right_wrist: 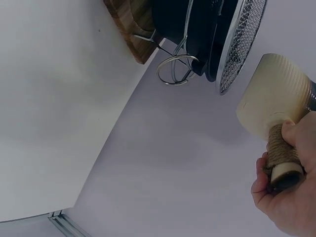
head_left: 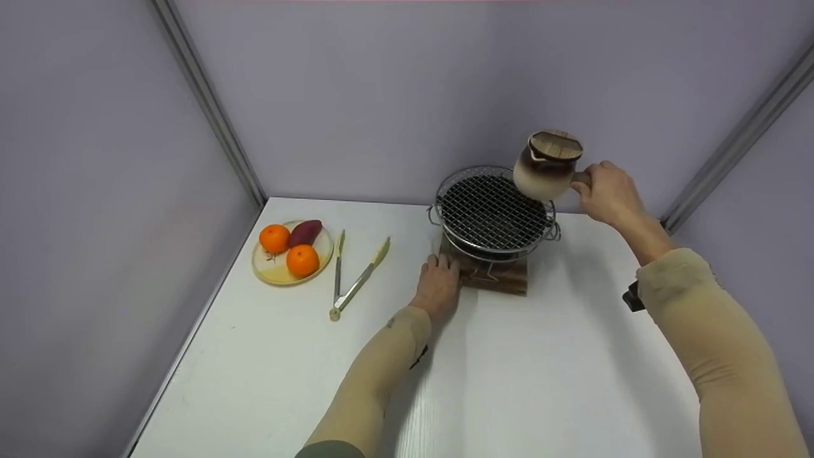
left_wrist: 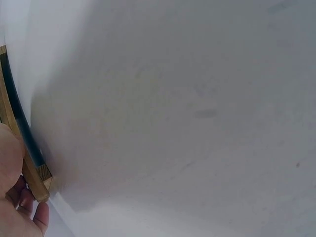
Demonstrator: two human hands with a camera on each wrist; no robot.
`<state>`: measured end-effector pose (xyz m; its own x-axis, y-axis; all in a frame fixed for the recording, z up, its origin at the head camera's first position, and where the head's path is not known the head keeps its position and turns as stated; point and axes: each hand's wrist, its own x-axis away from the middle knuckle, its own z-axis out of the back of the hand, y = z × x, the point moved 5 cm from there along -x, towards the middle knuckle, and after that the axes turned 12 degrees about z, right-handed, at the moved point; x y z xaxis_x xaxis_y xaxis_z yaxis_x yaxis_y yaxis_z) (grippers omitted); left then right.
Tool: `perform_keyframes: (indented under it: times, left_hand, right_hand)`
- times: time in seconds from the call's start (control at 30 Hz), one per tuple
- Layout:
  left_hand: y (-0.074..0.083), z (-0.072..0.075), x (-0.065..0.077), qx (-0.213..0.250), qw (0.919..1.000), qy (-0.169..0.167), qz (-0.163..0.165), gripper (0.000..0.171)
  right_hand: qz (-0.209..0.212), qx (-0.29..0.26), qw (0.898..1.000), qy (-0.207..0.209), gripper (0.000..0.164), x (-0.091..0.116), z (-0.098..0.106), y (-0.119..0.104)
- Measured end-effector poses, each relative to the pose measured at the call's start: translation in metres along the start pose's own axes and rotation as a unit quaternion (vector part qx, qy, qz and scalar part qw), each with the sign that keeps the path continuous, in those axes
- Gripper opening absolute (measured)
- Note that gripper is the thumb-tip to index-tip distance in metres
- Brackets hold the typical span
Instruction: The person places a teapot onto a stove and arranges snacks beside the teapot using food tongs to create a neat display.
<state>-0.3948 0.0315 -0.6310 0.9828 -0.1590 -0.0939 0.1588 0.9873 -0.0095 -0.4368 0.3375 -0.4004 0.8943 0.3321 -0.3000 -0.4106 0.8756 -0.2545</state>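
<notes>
My right hand (head_left: 610, 194) grips the side handle (right_wrist: 281, 145) of a small teapot (head_left: 540, 179), raised above the right side of a round tabletop grill (head_left: 493, 210). The pot is cream below and brown above, with a wooden lid (head_left: 557, 145); rope is wound round its handle. Under the grill lies a wooden board (head_left: 509, 282). My left hand (head_left: 439, 280) holds this board at its left edge, thumb and fingers on either side of it in the left wrist view. The grill has a wire mesh top and metal ring handles (right_wrist: 173, 69).
To the left, a plate (head_left: 273, 277) holds two oranges (head_left: 303, 261) and a purple sweet potato (head_left: 305, 233). Spread tongs (head_left: 356, 285) lie between the plate and my left hand. Behind the white table (head_left: 534, 381) rises a pale wall (head_left: 356, 95).
</notes>
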Motion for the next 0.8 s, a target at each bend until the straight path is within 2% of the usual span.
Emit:
perform_keyframes:
  times: [0.37, 0.57, 0.8]
  left_hand:
    - [0.001, 0.0, 0.001, -0.021, 0.9997, -0.01, 0.001, 0.046]
    - [0.002, 0.002, 0.001, -0.048, 0.9988, 0.002, -0.001, 0.042]
    - [0.003, 0.001, 0.001, -0.052, 0.9986, 0.008, -0.001, 0.042]
  right_hand:
    - [0.016, 0.005, 1.0, -0.001, 0.044, -0.015, -0.005, -0.004]
    - [0.026, 0.01, 1.0, -0.001, 0.041, -0.024, -0.009, -0.008]
    - [0.032, 0.009, 0.999, -0.005, 0.042, -0.031, -0.015, -0.012]
